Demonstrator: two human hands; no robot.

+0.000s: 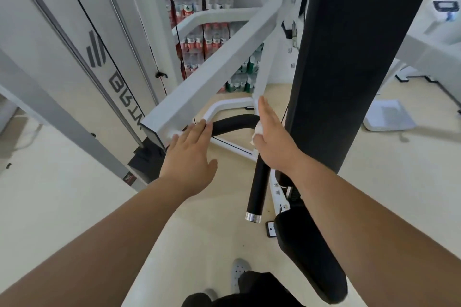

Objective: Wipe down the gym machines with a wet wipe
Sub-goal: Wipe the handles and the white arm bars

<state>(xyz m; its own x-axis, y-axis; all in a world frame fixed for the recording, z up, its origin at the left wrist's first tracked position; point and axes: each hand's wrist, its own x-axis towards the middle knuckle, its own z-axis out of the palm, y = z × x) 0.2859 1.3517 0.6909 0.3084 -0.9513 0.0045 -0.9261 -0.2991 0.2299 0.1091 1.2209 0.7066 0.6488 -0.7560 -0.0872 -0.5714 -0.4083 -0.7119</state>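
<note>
A white gym machine arm (214, 62) slants down to a bent black foam handle (234, 123). My left hand (192, 154) lies on the handle's left end, fingers together and stretched flat over it. My right hand (273, 139) presses a crumpled white wet wipe (257, 132) against the handle's right bend, palm flat, fingers extended along the white frame. Below that hand the handle's straight black grip (257, 189) hangs down to a chrome end cap. Most of the wipe is hidden under my palm.
A tall black back pad (349, 57) stands right beside my right hand, with the black seat (306, 257) below it. The white weight-stack tower with cables (74, 45) is at left. Stacked packs of water bottles (199, 7) stand behind. My feet show at the bottom.
</note>
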